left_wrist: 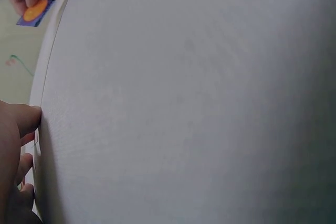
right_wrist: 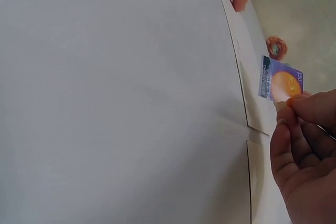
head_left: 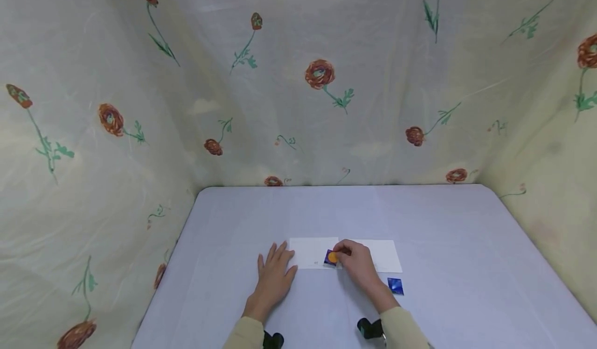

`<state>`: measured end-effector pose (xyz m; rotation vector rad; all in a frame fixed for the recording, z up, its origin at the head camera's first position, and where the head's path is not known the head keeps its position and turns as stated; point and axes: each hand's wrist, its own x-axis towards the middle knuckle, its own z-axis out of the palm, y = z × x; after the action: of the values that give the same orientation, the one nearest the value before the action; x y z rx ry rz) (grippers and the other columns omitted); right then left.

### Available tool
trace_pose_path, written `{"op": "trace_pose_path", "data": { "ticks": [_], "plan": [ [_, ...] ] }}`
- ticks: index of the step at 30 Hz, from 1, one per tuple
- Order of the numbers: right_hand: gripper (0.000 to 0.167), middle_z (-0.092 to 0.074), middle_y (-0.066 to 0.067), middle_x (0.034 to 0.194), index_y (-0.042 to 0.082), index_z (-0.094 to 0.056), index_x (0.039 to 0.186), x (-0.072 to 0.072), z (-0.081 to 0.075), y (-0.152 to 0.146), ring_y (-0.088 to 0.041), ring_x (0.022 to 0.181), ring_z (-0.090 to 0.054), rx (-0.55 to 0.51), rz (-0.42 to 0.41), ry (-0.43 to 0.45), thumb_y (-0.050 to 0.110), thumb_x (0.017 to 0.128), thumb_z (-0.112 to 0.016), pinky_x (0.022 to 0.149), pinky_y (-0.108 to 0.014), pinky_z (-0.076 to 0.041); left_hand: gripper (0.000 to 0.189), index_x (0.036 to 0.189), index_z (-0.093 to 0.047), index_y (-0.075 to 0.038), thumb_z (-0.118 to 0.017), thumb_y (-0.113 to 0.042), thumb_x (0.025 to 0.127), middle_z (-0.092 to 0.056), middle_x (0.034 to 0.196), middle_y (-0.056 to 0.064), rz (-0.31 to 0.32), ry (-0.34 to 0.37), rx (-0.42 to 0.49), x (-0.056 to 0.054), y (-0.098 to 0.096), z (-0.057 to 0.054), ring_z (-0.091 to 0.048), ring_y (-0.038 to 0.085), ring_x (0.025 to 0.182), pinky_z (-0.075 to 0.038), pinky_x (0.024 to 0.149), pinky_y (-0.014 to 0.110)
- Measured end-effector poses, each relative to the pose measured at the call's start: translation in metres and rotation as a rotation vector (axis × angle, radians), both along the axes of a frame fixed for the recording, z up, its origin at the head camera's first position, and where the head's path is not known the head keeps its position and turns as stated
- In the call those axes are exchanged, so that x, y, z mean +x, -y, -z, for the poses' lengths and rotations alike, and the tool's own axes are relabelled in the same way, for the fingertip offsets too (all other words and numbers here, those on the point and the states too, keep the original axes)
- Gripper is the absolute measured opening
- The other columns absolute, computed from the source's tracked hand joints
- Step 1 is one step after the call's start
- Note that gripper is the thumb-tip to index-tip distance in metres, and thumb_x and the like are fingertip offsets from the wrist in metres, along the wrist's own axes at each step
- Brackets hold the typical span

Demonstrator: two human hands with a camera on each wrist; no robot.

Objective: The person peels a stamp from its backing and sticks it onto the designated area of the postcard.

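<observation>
Between thumb and forefinger, my right hand (head_left: 358,265) pinches a purple postage stamp (right_wrist: 283,81) with an orange disc and the figure 150 on it. In the head view the stamp overlaps the right end of a white paper card (head_left: 310,248). My left hand (head_left: 274,280) rests palm down on the table, fingers spread, fingertips right at that card's left edge. A second white card (head_left: 386,255) lies to the right, partly hidden by my right hand. A narrow gap between the two cards shows in the right wrist view.
A small shiny blue square (head_left: 395,286) lies to the right of my right wrist, just below the second card. The white-covered table (head_left: 242,214) meets flower-patterned cloth hangings (head_left: 373,105) at its back and sides. Black straps (head_left: 368,328) sit by both sleeves.
</observation>
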<state>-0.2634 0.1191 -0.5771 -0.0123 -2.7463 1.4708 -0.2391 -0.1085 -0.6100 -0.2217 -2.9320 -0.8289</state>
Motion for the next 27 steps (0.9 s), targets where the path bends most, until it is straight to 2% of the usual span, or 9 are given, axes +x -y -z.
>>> {"op": "trace_pose_path", "data": {
  "ticks": [7,17,23,27],
  "plan": [
    [0.010,-0.072,-0.005,0.094,0.010,-0.073,0.093,-0.010,-0.002,0.000,-0.018,0.089,-0.060,0.001,-0.013,0.020,0.005,0.091,-0.065,0.081,-0.032,-0.055,0.037,0.131,-0.059,-0.013,-0.060,-0.028,0.098,-0.041,0.158,0.011,0.003,-0.010,0.010,0.000,0.000,-0.005,-0.025,0.039,0.151,-0.009,0.116,0.074],
    [0.012,-0.071,-0.006,0.099,0.009,-0.072,0.096,-0.020,0.001,-0.007,-0.020,0.092,-0.060,-0.003,-0.030,0.040,0.005,0.092,-0.061,0.085,-0.036,-0.054,0.038,0.133,-0.057,-0.015,-0.059,-0.030,0.098,-0.039,0.159,0.010,0.007,0.003,0.002,0.001,0.002,0.001,-0.024,0.038,0.152,-0.008,0.117,0.073],
    [0.014,-0.071,-0.007,0.098,0.007,-0.072,0.096,-0.030,-0.002,-0.010,-0.020,0.090,-0.059,0.017,-0.067,0.044,0.003,0.092,-0.059,0.083,-0.034,-0.055,0.037,0.132,-0.058,-0.015,-0.059,-0.029,0.098,-0.040,0.158,0.010,0.008,-0.018,0.000,0.001,0.002,-0.001,-0.026,0.038,0.151,-0.010,0.116,0.073],
    [0.014,-0.071,-0.008,0.100,0.007,-0.072,0.098,-0.036,-0.001,-0.013,-0.020,0.092,-0.060,0.045,-0.072,0.054,0.004,0.092,-0.060,0.085,-0.037,-0.055,0.037,0.131,-0.058,-0.015,-0.060,-0.029,0.097,-0.040,0.158,0.010,0.000,-0.014,0.000,0.000,0.001,0.000,-0.026,0.038,0.151,-0.009,0.117,0.073]
  ]
}}
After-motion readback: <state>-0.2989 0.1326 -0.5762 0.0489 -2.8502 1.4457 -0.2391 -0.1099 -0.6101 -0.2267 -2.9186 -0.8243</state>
